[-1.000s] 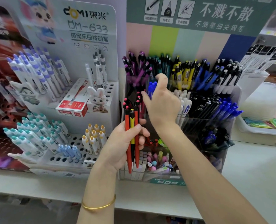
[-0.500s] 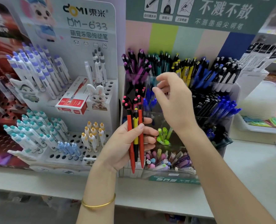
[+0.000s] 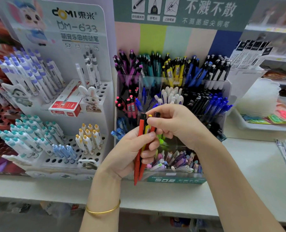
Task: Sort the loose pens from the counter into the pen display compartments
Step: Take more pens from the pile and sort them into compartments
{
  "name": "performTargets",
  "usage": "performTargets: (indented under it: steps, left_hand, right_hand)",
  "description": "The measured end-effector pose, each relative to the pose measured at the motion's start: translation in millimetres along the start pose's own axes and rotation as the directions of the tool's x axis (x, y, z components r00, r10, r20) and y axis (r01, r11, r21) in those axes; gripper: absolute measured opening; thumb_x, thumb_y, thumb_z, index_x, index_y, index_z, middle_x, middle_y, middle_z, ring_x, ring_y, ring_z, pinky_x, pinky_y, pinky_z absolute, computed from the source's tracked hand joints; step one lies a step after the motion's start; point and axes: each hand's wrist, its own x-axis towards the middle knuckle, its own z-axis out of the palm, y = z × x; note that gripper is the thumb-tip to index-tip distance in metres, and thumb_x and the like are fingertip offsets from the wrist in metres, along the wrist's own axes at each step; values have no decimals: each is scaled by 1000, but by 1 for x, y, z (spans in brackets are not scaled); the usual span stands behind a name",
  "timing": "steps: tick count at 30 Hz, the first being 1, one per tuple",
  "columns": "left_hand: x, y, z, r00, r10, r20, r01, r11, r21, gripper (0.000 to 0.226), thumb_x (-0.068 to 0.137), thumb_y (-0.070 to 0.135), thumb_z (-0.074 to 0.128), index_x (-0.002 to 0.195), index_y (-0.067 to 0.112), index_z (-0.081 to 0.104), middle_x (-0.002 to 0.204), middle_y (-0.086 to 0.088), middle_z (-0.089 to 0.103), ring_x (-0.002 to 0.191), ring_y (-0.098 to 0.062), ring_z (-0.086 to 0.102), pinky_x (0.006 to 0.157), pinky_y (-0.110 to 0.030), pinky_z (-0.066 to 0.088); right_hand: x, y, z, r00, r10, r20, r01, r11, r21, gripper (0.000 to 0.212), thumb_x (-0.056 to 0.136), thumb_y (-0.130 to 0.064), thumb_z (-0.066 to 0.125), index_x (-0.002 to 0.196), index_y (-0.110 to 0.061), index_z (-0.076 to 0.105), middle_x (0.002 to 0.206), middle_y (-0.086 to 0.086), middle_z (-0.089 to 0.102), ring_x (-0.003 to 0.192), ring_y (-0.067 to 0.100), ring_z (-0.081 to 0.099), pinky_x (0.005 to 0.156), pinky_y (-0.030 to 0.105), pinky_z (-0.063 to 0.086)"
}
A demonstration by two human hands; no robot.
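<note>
With my left grip [image 3: 132, 153] clamped round three pens [image 3: 136, 171] before the pen display [image 3: 172, 179] and my right grip [image 3: 175, 126] pinching their tops, I want one drawn straight up, the others pinned.

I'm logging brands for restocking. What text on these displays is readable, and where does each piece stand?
"DOMI 東米": white card, top.
"DM-633": same card, below the brand.
"萌宠乐园按动笔": same card, under the number.
"不溅不散": green sign, large line.
"不溅墨细尖钢笔": same sign, smaller line beneath.
Too small or blurred to read: the sign's icon captions, red box, base label, pen barrels.
</note>
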Motion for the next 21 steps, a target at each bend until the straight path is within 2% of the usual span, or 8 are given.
performTargets:
  steps: [4, 7, 10, 12, 15, 18, 20, 21]
  left_hand:
    - [-1, -2, 5, 1000, 5, -5, -4, 998, 68, 7, 88, 16, 57, 82, 16, 58, 63, 1, 41, 42, -4, 30, 37, -15, 28]
    - [-3, 0, 8, 1000, 6, -15, -4, 992, 126, 6, 86, 11, 59, 88, 15, 55, 59, 5, 43, 39, -3, 28, 35, -15, 22]
    - [-2, 1, 13, 998, 9, -57, 1, 985, 172, 14, 86, 6, 59, 82, 20, 58, 59, 6, 45, 39, -4, 27, 36, -18, 18]
    - [0, -1, 13, 993, 28, -117, 1, 970, 244, 26, 90, -1, 55, 80, 22, 62, 59, 5, 45, 40, -6, 25, 38, -21, 16]
    - [6, -5, 14, 967, 91, -240, 23, 901, 434, 20, 90, -2, 55, 102, 14, 53, 56, 7, 42, 39, -5, 29, 39, -20, 22]
    - [12, -9, 19, 944, 164, -286, 28, 825, 564, 31, 83, -2, 59, 110, 11, 48, 56, 12, 46, 38, -1, 41, 40, -15, 32]
    - [15, -10, 22, 931, 171, -323, 59, 803, 593, 35, 84, 0, 60, 114, 9, 47, 61, 8, 48, 41, 0, 45, 41, -15, 34]
    - [16, -11, 21, 926, 164, -341, 77, 801, 594, 37, 83, 4, 62, 116, 9, 46, 63, 5, 49, 43, 0, 45, 42, -17, 35]
  right_hand:
    - [-3, 5, -5, 998, 39, 55, -47, 984, 169, 12, 85, -11, 68, 95, -13, 71, 66, 7, 58, 51, 11, 47, 47, 21, 38]
    - [-6, 5, -7, 991, 54, 121, -84, 963, 255, 19, 83, -14, 66, 101, -6, 69, 66, 2, 63, 52, 9, 51, 47, 20, 43]
    - [-7, 4, -9, 985, 62, 162, -107, 952, 287, 27, 81, -11, 68, 106, -2, 66, 73, 4, 68, 56, 10, 56, 48, 20, 46]
    - [-8, 4, -8, 986, 61, 157, -93, 975, 204, 19, 84, -7, 68, 103, -4, 68, 75, 3, 68, 55, 8, 56, 49, 21, 45]
    - [-9, 4, 2, 995, 55, 85, -56, 998, 1, 19, 87, -19, 67, 100, -6, 68, 66, -5, 63, 48, 2, 49, 51, 21, 39]
    - [-7, 6, 14, 999, 27, -32, -33, 980, -197, 28, 84, -36, 68, 99, -12, 65, 79, 0, 65, 61, 5, 57, 63, 25, 47]
    - [-5, 8, 16, 997, 14, -81, -36, 959, -281, 28, 86, -38, 65, 95, -12, 62, 85, 5, 65, 72, 14, 60, 70, 30, 49]
    - [-4, 8, 16, 996, 15, -88, -40, 956, -291, 27, 87, -36, 64, 94, -10, 60, 81, 6, 62, 70, 14, 58, 68, 30, 49]
